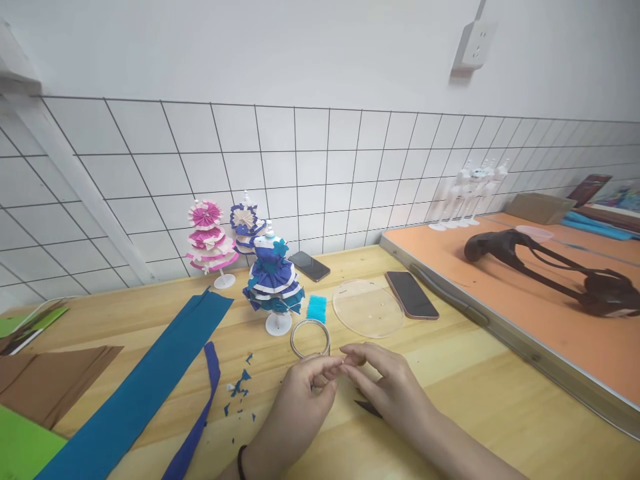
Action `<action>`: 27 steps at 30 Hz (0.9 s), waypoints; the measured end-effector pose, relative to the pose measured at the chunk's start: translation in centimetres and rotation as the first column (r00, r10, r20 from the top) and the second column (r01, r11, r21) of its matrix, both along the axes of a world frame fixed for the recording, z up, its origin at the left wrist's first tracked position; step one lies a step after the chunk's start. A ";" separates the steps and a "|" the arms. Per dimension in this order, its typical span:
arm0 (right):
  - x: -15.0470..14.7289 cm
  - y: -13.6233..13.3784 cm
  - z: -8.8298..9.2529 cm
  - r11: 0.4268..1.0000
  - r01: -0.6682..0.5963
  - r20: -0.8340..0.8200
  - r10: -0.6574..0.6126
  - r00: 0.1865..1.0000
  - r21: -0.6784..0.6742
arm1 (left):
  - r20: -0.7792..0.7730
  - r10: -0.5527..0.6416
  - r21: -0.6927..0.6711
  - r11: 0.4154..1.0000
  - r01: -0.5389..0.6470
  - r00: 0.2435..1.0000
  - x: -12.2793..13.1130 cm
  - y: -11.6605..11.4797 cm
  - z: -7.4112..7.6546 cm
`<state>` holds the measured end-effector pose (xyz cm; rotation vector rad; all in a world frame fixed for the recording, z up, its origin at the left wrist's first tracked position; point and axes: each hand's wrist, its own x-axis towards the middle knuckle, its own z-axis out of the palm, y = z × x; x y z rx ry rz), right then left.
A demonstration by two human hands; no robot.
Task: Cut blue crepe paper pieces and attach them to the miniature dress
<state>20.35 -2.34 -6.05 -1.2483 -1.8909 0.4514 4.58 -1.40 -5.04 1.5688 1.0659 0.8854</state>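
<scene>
My left hand (307,393) and my right hand (387,383) meet fingertip to fingertip above the wooden table. Both are closed in a pinch at something tiny and pale, too small to name. Just beyond my left fingers lies a silvery ring (293,341), partly covered by them. A dark pointed thing (369,407) shows beneath my right hand. Past the ring are a small bright blue square (317,308) and a clear round plate (367,325) with tiny bits on it. A small dress form in a blue and teal ruffled dress (273,277) stands behind my left hand.
A teal strip (145,373), a narrow blue strip (200,413) and scraps (243,383) lie left. Pink (210,237) and blue-cream (243,223) dresses stand behind. Phones (311,265) (413,295) lie near a raised orange board (540,333) bearing a black strapped device (520,257).
</scene>
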 end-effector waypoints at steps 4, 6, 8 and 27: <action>0.2 0.0 0.3 1.000 -0.011 -0.005 0.011 1.000 0.008 | -0.026 0.014 0.008 1.000 -0.014 1.000 0.1 -0.1 0.4; 0.3 0.1 0.5 0.999 -0.049 -0.004 0.049 0.999 0.022 | -0.009 -0.004 -0.038 0.999 0.003 1.000 0.0 -0.1 0.5; 0.4 0.2 0.5 0.994 -0.101 -0.007 0.101 0.995 0.049 | 0.045 -0.045 -0.092 0.995 0.049 0.998 -0.2 0.0 0.7; 0.3 -0.6 0.4 0.916 -0.172 0.161 0.120 0.980 0.361 | 0.531 -0.018 -0.510 0.792 0.336 0.847 -1.4 -0.2 2.3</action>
